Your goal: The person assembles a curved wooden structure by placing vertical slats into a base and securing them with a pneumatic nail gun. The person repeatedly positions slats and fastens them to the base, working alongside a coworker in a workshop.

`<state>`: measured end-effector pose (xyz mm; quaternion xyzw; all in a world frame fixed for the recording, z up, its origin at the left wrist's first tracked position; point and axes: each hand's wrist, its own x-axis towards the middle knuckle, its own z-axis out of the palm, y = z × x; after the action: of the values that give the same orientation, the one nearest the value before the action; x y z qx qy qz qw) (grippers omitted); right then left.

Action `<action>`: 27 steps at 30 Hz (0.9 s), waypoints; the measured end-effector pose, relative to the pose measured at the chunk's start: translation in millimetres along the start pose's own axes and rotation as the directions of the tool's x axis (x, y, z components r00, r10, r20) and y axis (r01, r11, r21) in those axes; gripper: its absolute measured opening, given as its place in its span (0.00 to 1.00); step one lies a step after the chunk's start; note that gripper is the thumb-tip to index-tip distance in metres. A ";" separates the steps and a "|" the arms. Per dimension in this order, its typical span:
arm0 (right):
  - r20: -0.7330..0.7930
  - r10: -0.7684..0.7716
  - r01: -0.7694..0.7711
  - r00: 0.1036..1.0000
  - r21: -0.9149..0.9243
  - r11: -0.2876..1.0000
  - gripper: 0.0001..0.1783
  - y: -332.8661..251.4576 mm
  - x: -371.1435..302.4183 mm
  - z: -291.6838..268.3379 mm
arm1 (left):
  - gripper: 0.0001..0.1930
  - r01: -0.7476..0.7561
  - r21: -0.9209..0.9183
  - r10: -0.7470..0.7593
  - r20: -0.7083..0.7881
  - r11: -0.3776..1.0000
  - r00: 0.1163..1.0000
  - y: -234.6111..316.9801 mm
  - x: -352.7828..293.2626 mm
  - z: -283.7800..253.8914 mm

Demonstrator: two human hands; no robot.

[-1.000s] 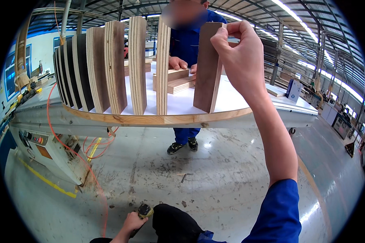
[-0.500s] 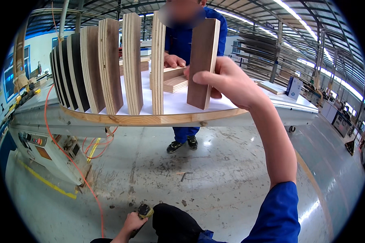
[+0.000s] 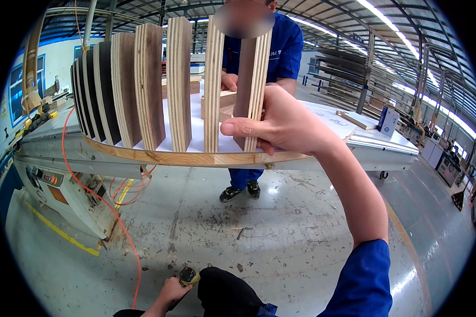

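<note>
My right hand (image 3: 288, 120) is wrapped round an upright plywood slat (image 3: 255, 79) with a brown face and a pale layered edge. Its thumb reaches left across the slat's edge, and the slat's foot is at the rim of a white board (image 3: 164, 157) with a curved wooden edge. Just left of it stands another plywood slat (image 3: 212, 90), apart from the held one. Low down, my left hand (image 3: 173, 290) grips a black-and-yellow power tool (image 3: 188, 276) beside my dark-trousered knee; most of the tool is hidden.
More upright slats (image 3: 148, 90) curve away to the left along the rim. Across the table a co-worker (image 3: 285, 47) in blue has a hand (image 3: 229, 82) by some wooden pieces (image 3: 222, 100). An orange hose (image 3: 116, 214) hangs at the left, near a machine cabinet (image 3: 71, 203).
My right hand has moved the slat left, closer to its neighbour, and turned it so the layered edge faces me more. My left hand has stayed low with the tool.
</note>
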<state>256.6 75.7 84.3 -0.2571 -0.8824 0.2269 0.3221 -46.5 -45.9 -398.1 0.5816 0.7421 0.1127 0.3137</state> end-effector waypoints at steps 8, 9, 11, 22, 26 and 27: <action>0.039 -0.103 0.109 0.994 -0.177 0.978 0.37 10.7 -6.4 -11.9 | 0.28 0.014 0.002 -0.014 0.020 1.000 1.000 -2.8 2.2 1.1; 0.055 -0.100 0.108 0.993 -0.176 0.978 0.37 16.7 -7.7 -13.8 | 0.28 0.021 -0.002 -0.021 0.021 1.000 1.000 -2.7 1.9 0.7; 0.084 -0.093 0.107 0.992 -0.180 0.978 0.36 26.7 -9.4 -15.5 | 0.28 0.003 0.001 -0.003 0.003 1.000 1.000 -3.1 3.0 2.0; 0.023 -0.030 0.034 0.999 -0.200 0.979 0.26 16.0 -21.3 -7.9 | 0.27 -0.043 0.010 0.043 0.011 0.999 0.999 -11.6 7.6 9.9; 0.005 -0.035 0.035 0.999 -0.207 0.978 0.26 18.7 -21.9 -4.0 | 0.27 -0.027 0.039 0.026 0.019 0.999 0.999 -18.2 7.0 16.2; -0.001 -0.042 0.041 0.999 -0.209 0.977 0.26 20.1 -22.1 -3.6 | 0.27 -0.022 0.044 0.021 0.022 0.999 1.000 -18.7 6.7 16.8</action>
<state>279.9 78.7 65.4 -0.2716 -0.9057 0.1255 0.3004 -52.2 -48.5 -423.3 0.5977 0.7345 0.0934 0.3074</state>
